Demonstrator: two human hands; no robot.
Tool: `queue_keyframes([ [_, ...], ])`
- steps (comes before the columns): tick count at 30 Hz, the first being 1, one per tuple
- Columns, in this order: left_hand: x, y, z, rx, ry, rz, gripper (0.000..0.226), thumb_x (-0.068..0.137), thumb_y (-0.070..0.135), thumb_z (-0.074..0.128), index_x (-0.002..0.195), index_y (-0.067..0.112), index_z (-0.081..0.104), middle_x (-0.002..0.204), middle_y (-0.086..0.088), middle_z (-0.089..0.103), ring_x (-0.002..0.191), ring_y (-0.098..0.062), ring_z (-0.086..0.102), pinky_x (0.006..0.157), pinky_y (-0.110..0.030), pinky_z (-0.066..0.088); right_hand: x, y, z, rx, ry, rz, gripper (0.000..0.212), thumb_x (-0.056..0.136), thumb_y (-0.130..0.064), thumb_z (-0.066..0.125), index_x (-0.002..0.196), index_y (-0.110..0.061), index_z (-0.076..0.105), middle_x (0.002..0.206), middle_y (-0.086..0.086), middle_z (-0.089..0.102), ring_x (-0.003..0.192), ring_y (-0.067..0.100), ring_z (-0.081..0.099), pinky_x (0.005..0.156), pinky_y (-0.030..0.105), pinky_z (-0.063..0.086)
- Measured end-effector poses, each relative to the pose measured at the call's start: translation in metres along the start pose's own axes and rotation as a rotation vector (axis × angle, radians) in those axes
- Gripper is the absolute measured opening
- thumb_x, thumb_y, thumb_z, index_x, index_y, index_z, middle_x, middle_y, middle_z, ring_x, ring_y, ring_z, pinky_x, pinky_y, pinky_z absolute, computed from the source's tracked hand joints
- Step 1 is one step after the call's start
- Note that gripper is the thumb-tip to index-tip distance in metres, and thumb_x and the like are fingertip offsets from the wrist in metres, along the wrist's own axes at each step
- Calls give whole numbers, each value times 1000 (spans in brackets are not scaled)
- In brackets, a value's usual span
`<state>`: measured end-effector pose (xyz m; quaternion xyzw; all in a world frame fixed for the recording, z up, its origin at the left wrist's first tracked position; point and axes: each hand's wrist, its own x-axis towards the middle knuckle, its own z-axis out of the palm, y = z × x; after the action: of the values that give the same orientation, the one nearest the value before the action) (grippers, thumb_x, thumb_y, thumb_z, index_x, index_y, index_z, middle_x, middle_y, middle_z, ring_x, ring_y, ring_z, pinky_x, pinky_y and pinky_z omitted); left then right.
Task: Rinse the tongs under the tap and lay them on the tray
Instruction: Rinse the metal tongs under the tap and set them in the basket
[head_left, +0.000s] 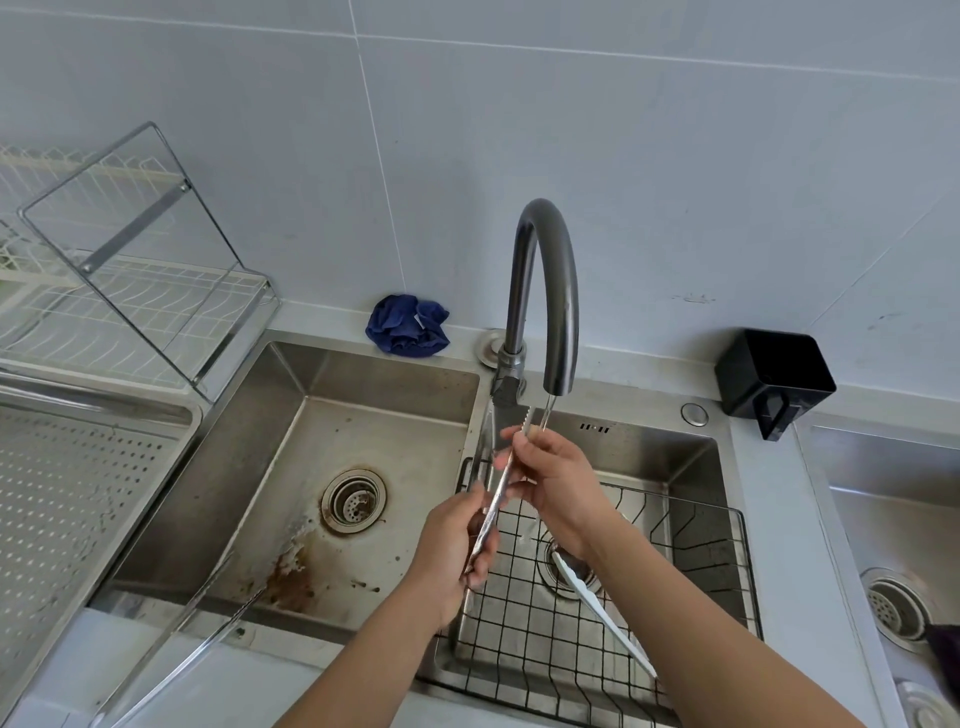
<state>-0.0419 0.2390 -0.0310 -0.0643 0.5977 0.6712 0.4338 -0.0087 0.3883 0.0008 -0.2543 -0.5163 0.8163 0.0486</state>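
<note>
Steel tongs (500, 480) with serrated tips point up toward the dark curved tap (556, 291), from whose spout a thin stream of water runs. My left hand (457, 551) grips the tongs' lower handle end. Near the toothed tips, my right hand (550, 483) pinches one of the upper arms just beside the stream. The perforated steel tray (67, 499) lies at the left of the sinks. A second pair of long steel tongs (208, 623) rests across the front edge of the left basin.
The left basin (311, 467) has rust stains and a drain. A black wire rack (623, 597) sits in the right basin with a white utensil (602, 613) on it. A blue cloth (408, 325), black holder (774, 379) and white dish rack (130, 301) stand around.
</note>
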Motion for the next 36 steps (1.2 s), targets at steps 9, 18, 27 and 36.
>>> queue_keyframes([
  [9, 3, 3, 18, 48, 60, 156, 18, 97, 26, 65, 92, 9, 65, 61, -4, 57, 49, -15, 47, 43, -28, 35, 4, 2, 12, -61, 92, -25, 13, 99, -1, 56, 108, -8, 62, 78, 8, 71, 71, 20, 66, 70, 34, 57],
  [18, 3, -8, 10, 510, 270, 507, 25, 91, 26, 73, 71, 15, 61, 55, 12, 39, 54, -5, 35, 53, -17, 36, 0, -5, -4, -217, 273, -96, 15, 102, -10, 52, 100, -1, 64, 82, 18, 75, 69, 30, 74, 55, 35, 61],
  [27, 3, -11, 0, 458, 262, 463, 19, 90, 23, 74, 72, 19, 69, 57, 10, 44, 57, -11, 41, 60, -35, 39, -8, -3, -14, -118, 75, -4, 18, 98, 5, 55, 112, 1, 65, 92, 18, 78, 81, 30, 75, 73, 38, 64],
  [36, -5, -9, -15, 376, 220, 415, 12, 93, 21, 69, 82, 24, 73, 56, 6, 54, 54, -14, 54, 53, -33, 48, 0, -3, 2, -160, 22, 11, 14, 101, 1, 55, 107, -4, 66, 87, 8, 80, 78, 21, 76, 72, 35, 62],
])
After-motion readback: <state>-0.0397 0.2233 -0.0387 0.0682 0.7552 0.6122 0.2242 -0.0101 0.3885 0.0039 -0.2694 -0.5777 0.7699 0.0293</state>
